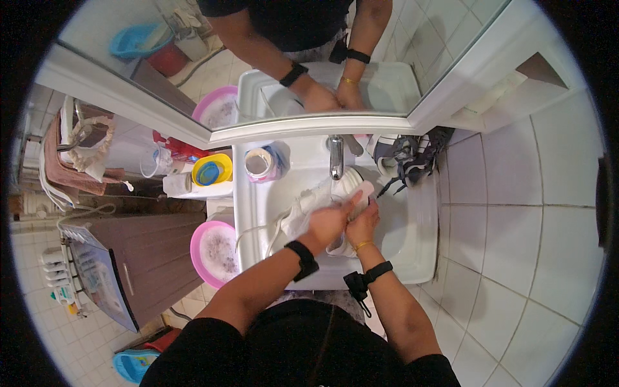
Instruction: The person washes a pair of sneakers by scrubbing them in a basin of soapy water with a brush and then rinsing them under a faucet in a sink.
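Note:
A white shoe point(345, 183) lies in the white sink point(419, 258), its rounded, ridged end under the tap point(336, 158). Crumpled white material with long laces point(294, 222) spreads to its left; I cannot tell if it is the same shoe. My left hand point(327, 224) is closed, fingers reaching to a pale pink, rounded block point(365, 188), like a brush back, against the shoe. Close beside it, my right hand point(363, 224) has curled fingers gripping the shoe's right side. Where each hand touches the shoe is partly hidden.
An open white tub point(259, 164) stands on the sink's back left corner. Dark grey shoes point(412, 158) with loose laces rest at the back right. Left of the sink are a pink basin point(197, 248) of suds and a yellow container point(222, 169). A mirror point(309, 58) hangs ahead.

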Demonstrator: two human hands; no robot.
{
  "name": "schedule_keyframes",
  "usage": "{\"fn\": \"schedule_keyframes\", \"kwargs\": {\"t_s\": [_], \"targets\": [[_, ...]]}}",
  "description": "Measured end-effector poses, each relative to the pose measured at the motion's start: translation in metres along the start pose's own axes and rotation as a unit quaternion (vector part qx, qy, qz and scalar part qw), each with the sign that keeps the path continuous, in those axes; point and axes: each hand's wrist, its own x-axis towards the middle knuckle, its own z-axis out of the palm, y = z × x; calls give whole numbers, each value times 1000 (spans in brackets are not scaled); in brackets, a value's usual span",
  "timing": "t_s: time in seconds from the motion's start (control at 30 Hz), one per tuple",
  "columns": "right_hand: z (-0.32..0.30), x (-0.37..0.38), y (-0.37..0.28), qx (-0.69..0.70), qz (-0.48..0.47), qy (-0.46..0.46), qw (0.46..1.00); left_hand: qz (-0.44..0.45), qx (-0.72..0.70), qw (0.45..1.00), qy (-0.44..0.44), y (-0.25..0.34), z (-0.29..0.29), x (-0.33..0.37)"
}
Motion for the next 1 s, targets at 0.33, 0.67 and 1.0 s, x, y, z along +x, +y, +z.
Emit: {"fn": "schedule_keyframes", "kwargs": {"t_s": [0.33, 0.67, 1.0], "targets": [[3, -1, -4, -34, 44, -78, 995, -87, 22, 996, 7, -11, 6, -8], [5, 9, 0, 109, -19, -72, 991, -77, -34, 996, -18, -18, 4, -12], [1, 24, -14, 207, 41, -124, 970, -105, -21, 994, -8, -20, -1, -8]]}}
